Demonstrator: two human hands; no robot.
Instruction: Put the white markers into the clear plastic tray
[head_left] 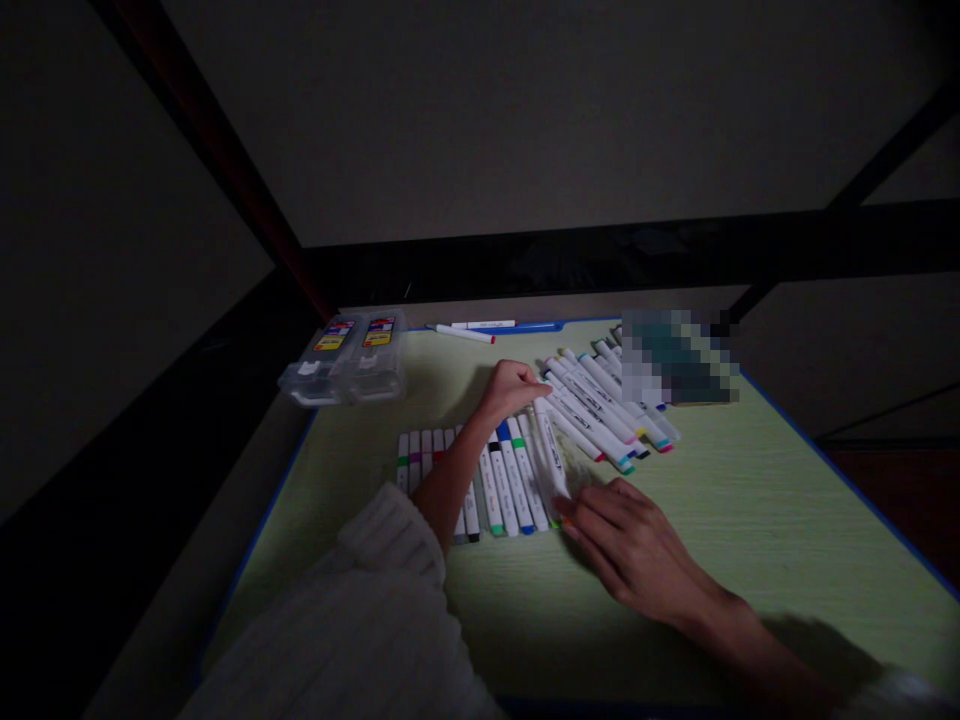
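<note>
My left hand (513, 388) pinches the far end of a white marker pen (552, 447). At the marker's near end, the fingers of my right hand (626, 540) are closed on it, close to an orange tip. The marker slants just right of a neat row of white markers (509, 487) with coloured ends, which seems to lie in clear plastic. My left forearm crosses over that row and hides part of it. To the right, a loose pile of white markers (592, 400) lies fanned out, touching or nearly touching my left fingertips.
Two clear plastic cases (341, 378) with labels stand at the table's far left corner. Two white markers (466, 333) lie by a blue strip (532, 327) at the back edge. A blurred-out dark green item (679, 355) sits at the far right. The tabletop (720, 480) is pale green with blue edging.
</note>
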